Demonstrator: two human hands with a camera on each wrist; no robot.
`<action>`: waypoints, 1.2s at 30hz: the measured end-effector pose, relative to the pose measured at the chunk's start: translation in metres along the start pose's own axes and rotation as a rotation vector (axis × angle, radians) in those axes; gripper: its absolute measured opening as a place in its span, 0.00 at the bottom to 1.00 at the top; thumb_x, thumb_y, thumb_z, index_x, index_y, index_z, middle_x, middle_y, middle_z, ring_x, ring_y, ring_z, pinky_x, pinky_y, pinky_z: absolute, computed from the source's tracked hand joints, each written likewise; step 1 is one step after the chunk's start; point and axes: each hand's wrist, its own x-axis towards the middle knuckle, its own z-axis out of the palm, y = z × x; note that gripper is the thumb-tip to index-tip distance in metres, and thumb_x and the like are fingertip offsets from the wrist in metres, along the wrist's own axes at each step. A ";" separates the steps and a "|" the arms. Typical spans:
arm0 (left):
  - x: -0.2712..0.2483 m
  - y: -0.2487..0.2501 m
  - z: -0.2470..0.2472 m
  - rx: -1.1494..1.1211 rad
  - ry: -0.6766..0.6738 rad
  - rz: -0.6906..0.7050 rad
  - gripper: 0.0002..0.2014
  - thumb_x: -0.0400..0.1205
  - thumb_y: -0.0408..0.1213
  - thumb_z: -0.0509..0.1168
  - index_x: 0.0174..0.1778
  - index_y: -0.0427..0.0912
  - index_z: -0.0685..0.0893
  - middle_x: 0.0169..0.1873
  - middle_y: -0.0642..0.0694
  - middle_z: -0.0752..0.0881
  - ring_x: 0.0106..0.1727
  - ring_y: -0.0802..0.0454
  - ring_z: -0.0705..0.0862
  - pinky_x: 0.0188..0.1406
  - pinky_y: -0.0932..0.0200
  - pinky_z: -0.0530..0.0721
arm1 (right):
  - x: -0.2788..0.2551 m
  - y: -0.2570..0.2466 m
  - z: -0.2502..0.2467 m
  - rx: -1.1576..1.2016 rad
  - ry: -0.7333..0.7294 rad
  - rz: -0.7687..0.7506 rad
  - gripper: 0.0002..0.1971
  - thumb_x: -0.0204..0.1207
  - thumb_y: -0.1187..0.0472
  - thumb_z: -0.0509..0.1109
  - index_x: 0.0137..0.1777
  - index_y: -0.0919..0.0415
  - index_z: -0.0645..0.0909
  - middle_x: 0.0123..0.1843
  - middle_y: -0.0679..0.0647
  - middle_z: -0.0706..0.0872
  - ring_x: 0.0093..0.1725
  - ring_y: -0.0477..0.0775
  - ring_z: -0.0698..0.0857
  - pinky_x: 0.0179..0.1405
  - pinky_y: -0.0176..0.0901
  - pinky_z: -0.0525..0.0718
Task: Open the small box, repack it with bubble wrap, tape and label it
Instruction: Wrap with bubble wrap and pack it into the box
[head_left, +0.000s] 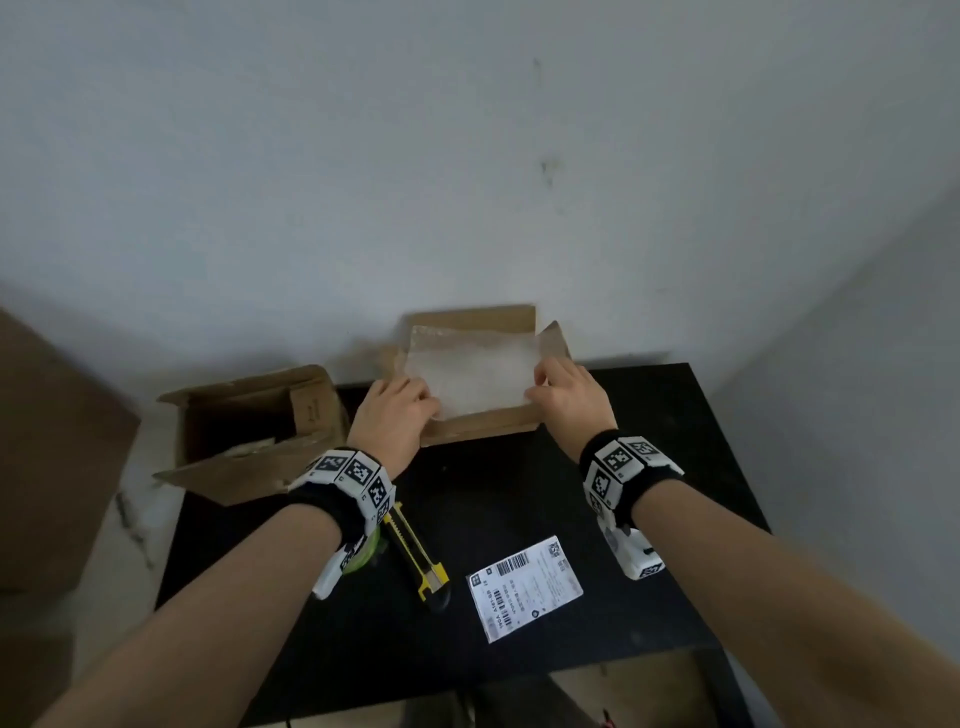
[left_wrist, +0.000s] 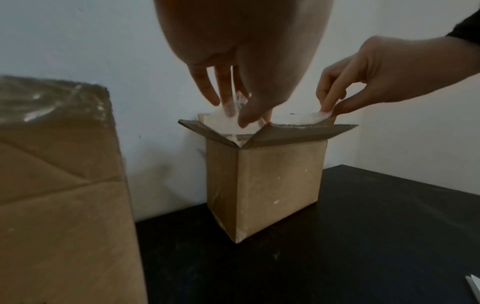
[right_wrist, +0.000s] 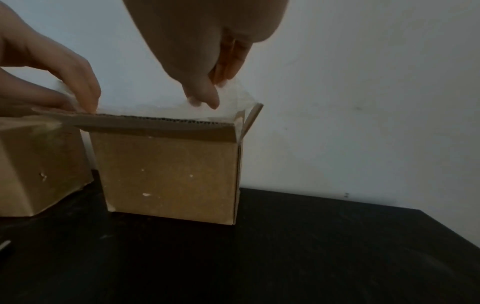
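Observation:
A small cardboard box (head_left: 483, 428) (left_wrist: 270, 185) (right_wrist: 168, 174) stands open at the back of the black table (head_left: 519, 499), flaps spread. A sheet of bubble wrap (head_left: 472, 371) (left_wrist: 221, 121) (right_wrist: 161, 109) lies across its mouth. My left hand (head_left: 400, 410) (left_wrist: 244, 98) pinches the sheet's left edge. At the right edge my right hand (head_left: 563, 392) (right_wrist: 205, 96) (left_wrist: 335, 107) pinches it between thumb and fingers. A white shipping label (head_left: 524, 587) lies on the table near me.
A bigger open cardboard box (head_left: 249, 421) (left_wrist: 59, 195) (right_wrist: 39, 164) stands left of the small one, over the table's left edge. A yellow utility knife (head_left: 415, 556) lies under my left wrist, beside a green object (head_left: 363, 553). The wall rises right behind the boxes.

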 end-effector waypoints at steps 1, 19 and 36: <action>0.000 0.001 0.002 0.028 -0.026 -0.010 0.20 0.76 0.26 0.64 0.62 0.47 0.83 0.58 0.47 0.79 0.64 0.45 0.75 0.62 0.52 0.69 | 0.000 0.001 0.002 0.009 -0.011 0.012 0.16 0.44 0.68 0.88 0.26 0.63 0.82 0.33 0.55 0.80 0.30 0.55 0.80 0.27 0.38 0.77; 0.020 0.010 0.023 0.093 -0.113 -0.013 0.32 0.82 0.51 0.35 0.48 0.47 0.87 0.44 0.51 0.90 0.53 0.51 0.84 0.67 0.52 0.70 | 0.021 0.012 0.029 0.182 -0.448 0.046 0.11 0.81 0.58 0.54 0.52 0.62 0.76 0.53 0.59 0.84 0.49 0.60 0.84 0.48 0.50 0.82; 0.058 0.025 0.009 0.054 0.015 -0.125 0.26 0.78 0.29 0.65 0.74 0.44 0.71 0.75 0.39 0.67 0.75 0.40 0.67 0.71 0.48 0.70 | 0.055 -0.001 0.026 0.261 -0.258 0.214 0.26 0.79 0.66 0.64 0.77 0.55 0.65 0.80 0.63 0.57 0.77 0.65 0.63 0.64 0.53 0.79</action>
